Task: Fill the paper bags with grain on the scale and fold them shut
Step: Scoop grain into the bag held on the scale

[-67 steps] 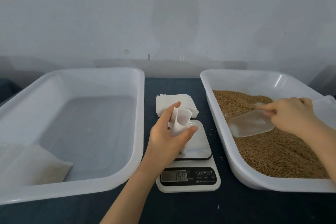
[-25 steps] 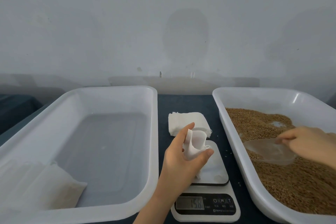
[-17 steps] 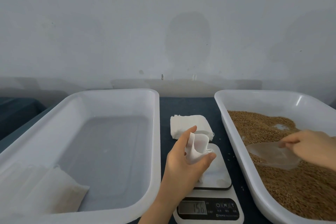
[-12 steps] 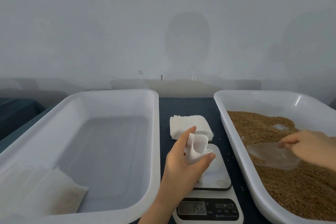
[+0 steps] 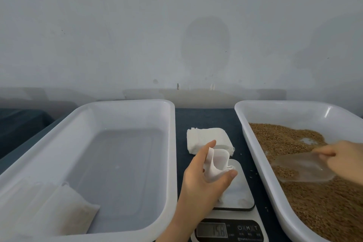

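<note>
Grain (image 5: 318,206) is heaped in the right tub (image 5: 239,113), where a clear scoop (image 5: 303,167) is gripped by the curled right hand (image 5: 346,160), its blade laid on the grain. A paper bag (image 5: 219,163) is pinched, mouth open, between thumb and fingers of the left hand (image 5: 202,182) over the scale (image 5: 242,190); 158 is displayed. 1 filled bag (image 5: 64,210) is seen in the left tub (image 5: 171,143), and a stack of bags (image 5: 204,137) behind the scale.

Cut off at the right edge: right hand (image 5: 347,161) past the knuckles, right tray (image 5: 275,108) too. Blurred: scoop (image 5: 302,169). Hidden behind left hand (image 5: 204,186): lower part of bag (image 5: 218,163), left side of scale (image 5: 241,188). Too small to read: scale's button labels. Dimmed behind near wall of left tray (image 5: 117,104): filled bag (image 5: 78,212).
</note>
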Demonstrator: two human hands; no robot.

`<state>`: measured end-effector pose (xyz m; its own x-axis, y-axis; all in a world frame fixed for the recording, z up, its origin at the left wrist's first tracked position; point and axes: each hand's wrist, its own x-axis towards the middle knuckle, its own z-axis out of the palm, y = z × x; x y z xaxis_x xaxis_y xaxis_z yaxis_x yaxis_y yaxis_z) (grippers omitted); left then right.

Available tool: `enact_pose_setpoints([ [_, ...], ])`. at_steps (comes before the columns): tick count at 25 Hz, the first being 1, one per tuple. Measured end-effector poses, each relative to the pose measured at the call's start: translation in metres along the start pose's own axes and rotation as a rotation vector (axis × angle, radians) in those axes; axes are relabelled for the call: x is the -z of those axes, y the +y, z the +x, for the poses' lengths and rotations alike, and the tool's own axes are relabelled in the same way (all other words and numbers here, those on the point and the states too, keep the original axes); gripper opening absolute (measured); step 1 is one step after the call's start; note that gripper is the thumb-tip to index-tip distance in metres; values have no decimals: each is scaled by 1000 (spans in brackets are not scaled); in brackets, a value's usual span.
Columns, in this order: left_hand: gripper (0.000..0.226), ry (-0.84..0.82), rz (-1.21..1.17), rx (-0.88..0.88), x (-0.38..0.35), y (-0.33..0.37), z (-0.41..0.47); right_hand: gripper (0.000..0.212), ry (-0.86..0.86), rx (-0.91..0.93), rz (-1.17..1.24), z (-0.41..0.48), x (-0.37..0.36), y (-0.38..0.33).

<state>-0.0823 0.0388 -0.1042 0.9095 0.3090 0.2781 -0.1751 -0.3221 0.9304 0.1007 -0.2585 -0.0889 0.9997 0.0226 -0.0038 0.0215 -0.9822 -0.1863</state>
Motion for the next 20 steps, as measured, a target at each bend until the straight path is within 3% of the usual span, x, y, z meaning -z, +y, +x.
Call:
enact_pose_setpoints([
  [14, 59, -26, 15, 23, 0, -1, 1, 40, -43, -33, 140, -18, 17, -20],
  [20, 59, -44, 20, 27, -1, 0, 1, 32, -44, -10, 131, -27, 23, -28],
])
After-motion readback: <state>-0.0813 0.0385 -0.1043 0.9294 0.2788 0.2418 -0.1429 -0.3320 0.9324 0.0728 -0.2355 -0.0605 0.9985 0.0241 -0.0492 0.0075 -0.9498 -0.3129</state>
